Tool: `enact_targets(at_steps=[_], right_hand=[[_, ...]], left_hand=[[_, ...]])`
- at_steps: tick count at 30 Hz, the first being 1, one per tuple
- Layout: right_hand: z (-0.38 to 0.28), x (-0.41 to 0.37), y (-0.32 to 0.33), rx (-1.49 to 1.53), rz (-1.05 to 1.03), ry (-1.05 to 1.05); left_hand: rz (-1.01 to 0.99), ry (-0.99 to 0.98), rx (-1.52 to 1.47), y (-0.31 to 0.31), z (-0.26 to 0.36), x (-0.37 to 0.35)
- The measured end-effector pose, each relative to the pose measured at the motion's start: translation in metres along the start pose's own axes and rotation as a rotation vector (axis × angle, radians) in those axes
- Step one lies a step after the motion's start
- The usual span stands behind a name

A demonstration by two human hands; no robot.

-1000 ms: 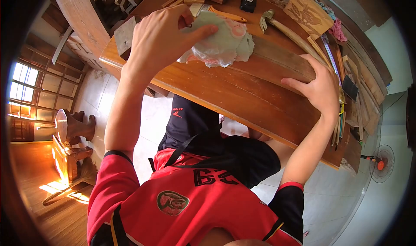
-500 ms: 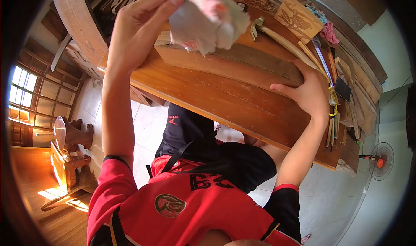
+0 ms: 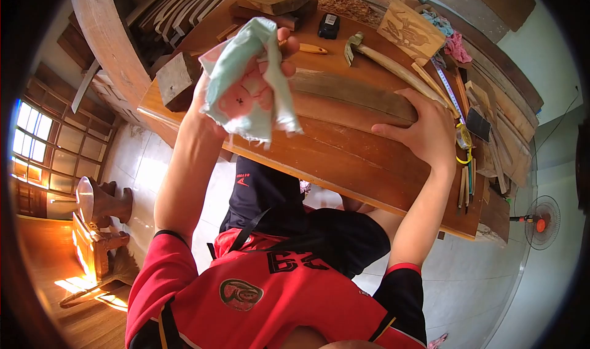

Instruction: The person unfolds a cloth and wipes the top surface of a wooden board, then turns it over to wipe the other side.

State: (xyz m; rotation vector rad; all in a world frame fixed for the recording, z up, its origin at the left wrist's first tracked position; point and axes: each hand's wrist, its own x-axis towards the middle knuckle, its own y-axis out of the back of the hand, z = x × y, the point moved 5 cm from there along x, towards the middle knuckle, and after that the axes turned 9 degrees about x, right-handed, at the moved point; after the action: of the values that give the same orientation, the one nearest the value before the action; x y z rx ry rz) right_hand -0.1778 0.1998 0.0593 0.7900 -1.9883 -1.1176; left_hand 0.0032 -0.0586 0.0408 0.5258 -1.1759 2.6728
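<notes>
My left hand (image 3: 287,53) grips a pale green and pink cloth (image 3: 246,94) with frayed edges, held above the table. The cloth hangs over part of the hand and wrist and hides the left part of a thick wooden board (image 3: 350,100). My right hand (image 3: 427,128) clasps the right end of this board, thumb on the near side and fingers over the far side. The board lies on the brown wooden table (image 3: 356,155). Just left of the cloth is a wooden block (image 3: 178,82).
Behind the board lie a hammer (image 3: 393,66), a black box-shaped item (image 3: 329,26) and a carved wooden plaque (image 3: 410,32). On the right are a tape measure (image 3: 464,137), pencils (image 3: 468,183) and long planks (image 3: 498,72). A fan (image 3: 541,223) stands beyond.
My left hand has turned over and come down and nearer with the cloth, uncovering the block and the black item. My right hand stays on the board's end, shifted slightly left in view.
</notes>
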Motion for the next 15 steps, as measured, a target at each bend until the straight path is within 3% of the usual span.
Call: enact_targets(at_steps=[3, 7, 11, 15], right_hand=[[0.000, 0.000, 0.000, -0.011, 0.003, -0.006], [-0.001, 0.000, 0.000, 0.006, 0.014, 0.000], [0.002, 0.003, -0.002, 0.005, -0.059, -0.026], [0.003, 0.005, 0.001, 0.192, 0.047, 0.157]], left_hand=[[-0.058, 0.044, -0.115, -0.010, -0.008, 0.008], [0.135, 0.004, -0.134, -0.014, -0.019, 0.007], [-0.128, 0.071, -0.102, -0.012, -0.026, 0.008], [0.101, -0.071, 0.184, 0.003, -0.034, 0.004]])
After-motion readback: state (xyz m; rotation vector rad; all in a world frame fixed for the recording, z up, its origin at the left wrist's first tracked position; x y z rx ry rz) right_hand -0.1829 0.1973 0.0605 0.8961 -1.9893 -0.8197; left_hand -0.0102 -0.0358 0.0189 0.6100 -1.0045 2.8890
